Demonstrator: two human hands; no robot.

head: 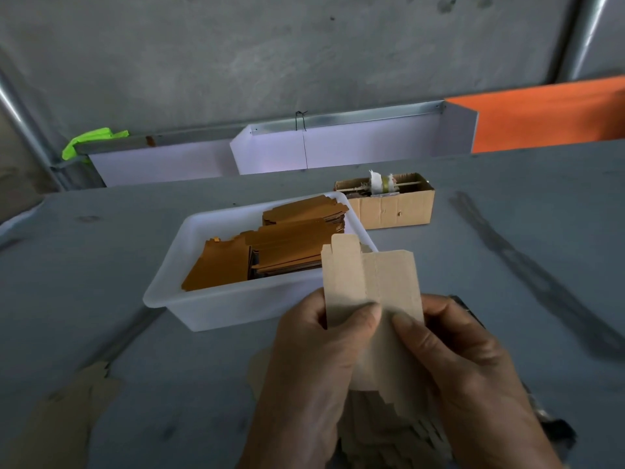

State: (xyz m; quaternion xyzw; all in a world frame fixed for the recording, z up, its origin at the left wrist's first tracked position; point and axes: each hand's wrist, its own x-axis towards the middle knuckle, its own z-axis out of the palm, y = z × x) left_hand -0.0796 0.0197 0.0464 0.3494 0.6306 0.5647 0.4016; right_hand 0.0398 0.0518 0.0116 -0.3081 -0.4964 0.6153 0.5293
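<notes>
While the left hand (314, 360) and the right hand (466, 360) each pinch its lower part between thumb and fingers, a flat kraft carton blank (372, 282) is held upright just in front of the white tub (236, 309), at its near right corner. Its long axis runs vertically, tab end pointing up. Orange-brown blanks (287, 252) lie stacked inside the tub. A small cardboard box (392, 211) sits on the tabletop (507, 231) just behind the tub's right end.
</notes>
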